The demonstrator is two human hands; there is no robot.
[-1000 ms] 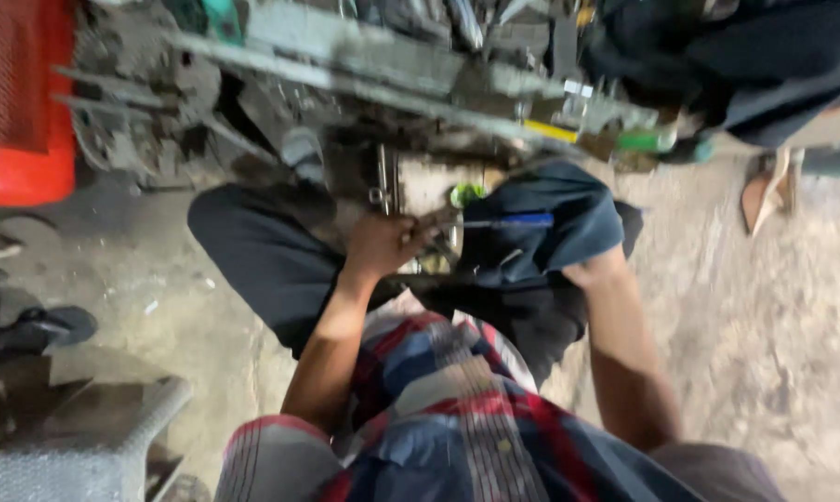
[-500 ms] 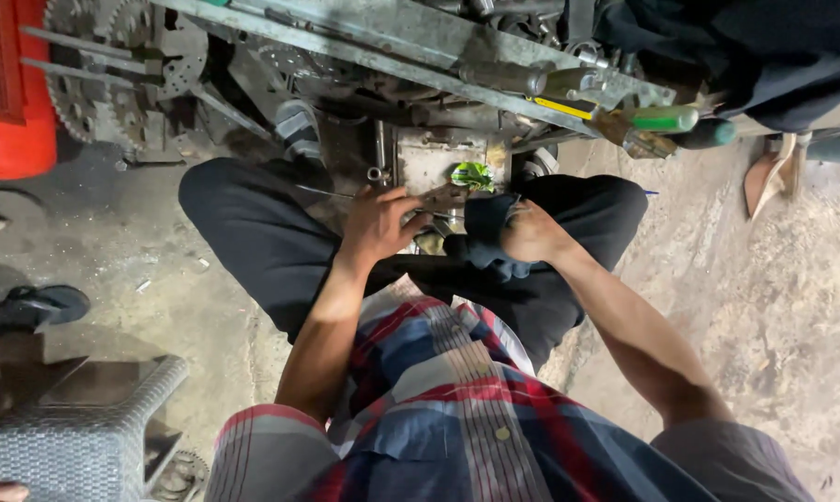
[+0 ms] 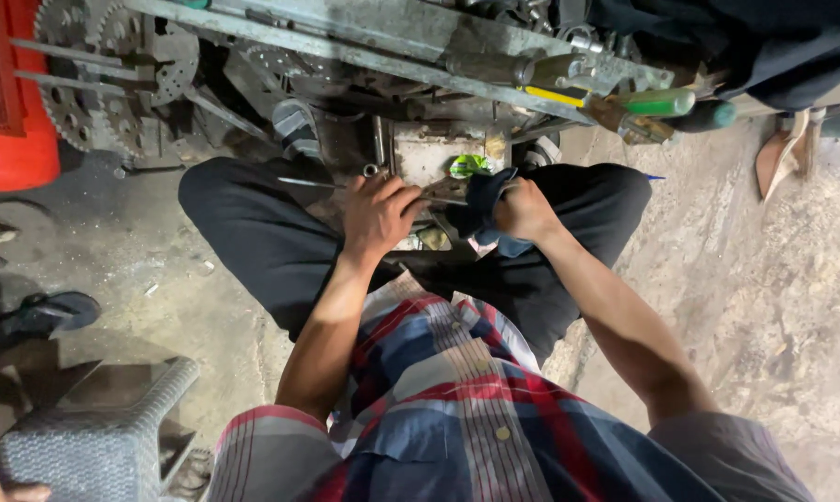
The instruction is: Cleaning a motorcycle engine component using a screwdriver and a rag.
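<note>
- Stained, gritty concrete floor (image 3: 764, 307) of a workshop, seen from above, where a person in dark trousers and a red-and-blue plaid shirt (image 3: 457, 409) sits at a grimy grey metal machine frame (image 3: 410, 37).
- Dark blue cloth rag (image 3: 480, 206), bunched between the knees just in front of the frame, is closed in the right hand (image 3: 524, 210), whose fingers are curled tight around it.
- Left hand (image 3: 378, 216), just beside the rag, has its fingers folded over a thin metal tool (image 3: 313, 183) whose shaft pokes out to the left; how firmly it grips cannot be told.
- Small bright green piece (image 3: 467, 165) sits just beyond both hands, against a pale boxy metal part (image 3: 424, 149) of the machine.
- Green-handled tools (image 3: 657, 102) lie on the frame's rail, above the right hand.
- Toothed grey gear wheels (image 3: 94, 65) stand at the frame's left end, next to a red plastic crate (image 3: 11, 102).
- Grey woven plastic stool (image 3: 94, 437) sits at lower left, near a dark sandal (image 3: 43, 311).
- Another person's light shoe (image 3: 782, 158) shows at far right.
</note>
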